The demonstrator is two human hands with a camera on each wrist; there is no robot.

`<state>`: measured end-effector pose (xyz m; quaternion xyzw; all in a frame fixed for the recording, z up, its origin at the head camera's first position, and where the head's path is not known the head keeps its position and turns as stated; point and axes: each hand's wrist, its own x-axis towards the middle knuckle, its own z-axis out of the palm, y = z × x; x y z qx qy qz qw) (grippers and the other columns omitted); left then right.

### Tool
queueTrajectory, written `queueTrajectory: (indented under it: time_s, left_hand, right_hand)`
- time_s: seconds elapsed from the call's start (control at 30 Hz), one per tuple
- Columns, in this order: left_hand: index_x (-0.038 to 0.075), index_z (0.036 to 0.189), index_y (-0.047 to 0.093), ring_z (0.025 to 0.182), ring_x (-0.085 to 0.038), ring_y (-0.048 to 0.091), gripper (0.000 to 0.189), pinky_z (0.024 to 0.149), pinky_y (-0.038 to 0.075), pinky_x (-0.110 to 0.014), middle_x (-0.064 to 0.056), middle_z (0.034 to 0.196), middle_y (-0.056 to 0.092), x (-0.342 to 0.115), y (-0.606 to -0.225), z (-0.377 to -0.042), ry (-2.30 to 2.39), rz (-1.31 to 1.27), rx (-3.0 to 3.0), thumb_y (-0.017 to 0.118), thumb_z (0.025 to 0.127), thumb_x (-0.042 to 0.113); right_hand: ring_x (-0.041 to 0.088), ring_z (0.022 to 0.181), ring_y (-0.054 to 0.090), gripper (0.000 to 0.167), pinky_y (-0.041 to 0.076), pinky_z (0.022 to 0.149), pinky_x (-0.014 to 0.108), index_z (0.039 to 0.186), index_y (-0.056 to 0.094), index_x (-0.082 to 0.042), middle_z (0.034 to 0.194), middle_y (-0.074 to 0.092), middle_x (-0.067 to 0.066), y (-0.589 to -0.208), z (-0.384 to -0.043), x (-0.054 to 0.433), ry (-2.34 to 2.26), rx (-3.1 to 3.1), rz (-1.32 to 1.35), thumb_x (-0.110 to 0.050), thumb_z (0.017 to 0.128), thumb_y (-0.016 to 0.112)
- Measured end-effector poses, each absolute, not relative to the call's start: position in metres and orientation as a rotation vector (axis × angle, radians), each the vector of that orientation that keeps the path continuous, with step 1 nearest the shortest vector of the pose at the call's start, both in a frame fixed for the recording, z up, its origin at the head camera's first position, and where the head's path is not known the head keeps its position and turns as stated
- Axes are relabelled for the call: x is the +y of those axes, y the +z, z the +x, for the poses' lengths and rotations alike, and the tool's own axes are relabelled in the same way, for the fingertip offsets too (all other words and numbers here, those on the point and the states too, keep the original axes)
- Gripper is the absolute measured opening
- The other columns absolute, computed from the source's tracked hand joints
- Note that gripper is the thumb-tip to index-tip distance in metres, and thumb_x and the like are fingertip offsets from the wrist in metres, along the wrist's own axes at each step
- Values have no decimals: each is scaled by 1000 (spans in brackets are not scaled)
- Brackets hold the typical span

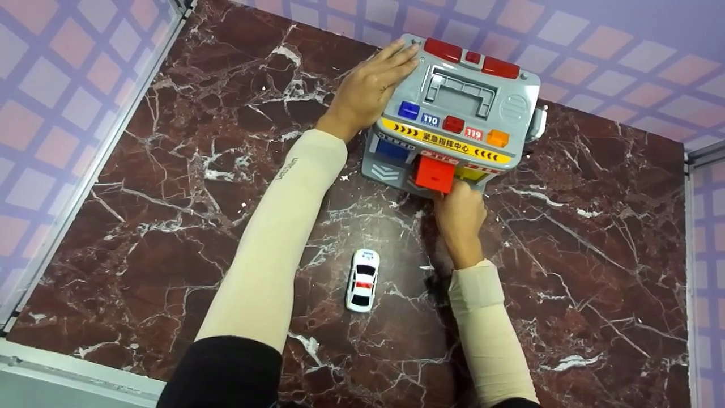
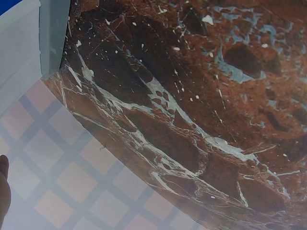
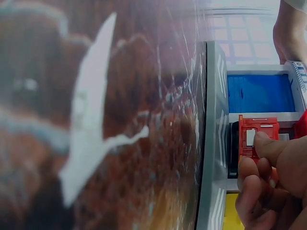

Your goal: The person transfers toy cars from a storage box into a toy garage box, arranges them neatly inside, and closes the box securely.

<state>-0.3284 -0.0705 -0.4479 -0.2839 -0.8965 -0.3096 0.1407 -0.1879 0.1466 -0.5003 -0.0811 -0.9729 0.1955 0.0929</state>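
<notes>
My left hand (image 1: 371, 88) rests with straight fingers on the left top edge of a grey toy garage (image 1: 512, 90). Part of that hand (image 2: 4, 196) shows at the left wrist view's edge. Below a raised red door (image 1: 435, 174), my right hand (image 1: 461, 218) reaches into the garage's middle bay. In the right wrist view, thumb and fingers pinch a red toy vehicle (image 3: 268, 125) with dark wheels, sitting in that bay; its far end is hidden. A white toy police car (image 1: 363, 280) stands on the marbled surface between the forearms.
Beside the middle bay are a blue door (image 3: 261, 93) and a yellow door (image 3: 232, 211). The dark red marbled surface (image 1: 595, 255) surrounds the garage. Checkered walls (image 1: 651, 45) rise behind it and along both sides, with metal edging (image 1: 102, 158).
</notes>
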Motion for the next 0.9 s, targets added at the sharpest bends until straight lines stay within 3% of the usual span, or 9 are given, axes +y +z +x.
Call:
queueTrajectory:
  time_s: [0.3, 0.9]
  left_hand:
    - [16, 144, 52, 150, -18, 30, 37, 123, 14, -21, 1, 156, 41, -71, -449, -329, -911, -841, -2560, 40, 109, 24]
    - [17, 145, 50, 151, -15, 28, 37, 124, 14, -23, 3, 157, 39, -70, -449, -329, -901, -829, -2589, 39, 110, 22]
  right_hand:
    - [53, 73, 66, 21, 53, 59, 67, 78, 68, 2, 78, 69, 30, -500, -191, 146, 567, -2883, -243, -16, 87, 65]
    - [52, 80, 68, 24, 54, 61, 67, 81, 68, 2, 84, 69, 32, -499, -202, 146, 607, -2896, -237, -19, 91, 61]
